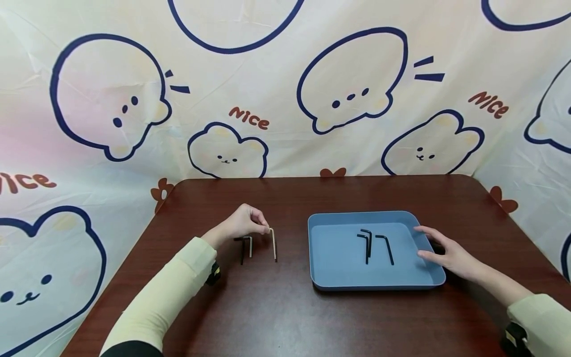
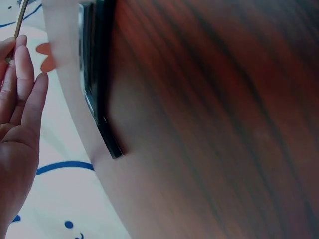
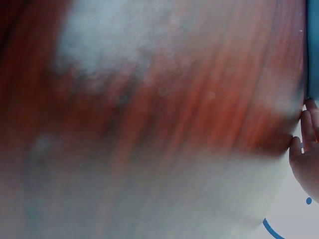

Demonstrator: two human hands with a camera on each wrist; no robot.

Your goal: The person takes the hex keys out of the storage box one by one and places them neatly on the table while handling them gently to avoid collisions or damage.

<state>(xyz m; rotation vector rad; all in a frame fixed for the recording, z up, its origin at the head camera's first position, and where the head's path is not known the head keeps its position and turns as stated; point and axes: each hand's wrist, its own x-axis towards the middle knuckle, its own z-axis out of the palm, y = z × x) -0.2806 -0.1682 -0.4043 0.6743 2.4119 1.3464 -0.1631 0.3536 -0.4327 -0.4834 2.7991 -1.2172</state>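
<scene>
My left hand (image 1: 244,221) pinches the short end of a brass-toned hex key (image 1: 274,245) between thumb and fingertips; its long arm points down toward the table. Just below that hand, a black hex key (image 1: 242,253) and a silvery one (image 1: 251,247) lie on the table, partly hidden by it. In the left wrist view, a black hex key (image 2: 102,109) shows up close. On the right, a blue tray (image 1: 339,275) carries three black hex keys (image 1: 388,248). My right hand (image 1: 450,254) rests at the tray's right rim, thumb and index finger spread over the edge.
Both hands work over a dark brown wooden table (image 1: 214,312) with rounded far corners. A pale cloth (image 1: 285,74) with cartoon bears hangs behind and along the sides. A strip of tabletop separates the left hand from the tray.
</scene>
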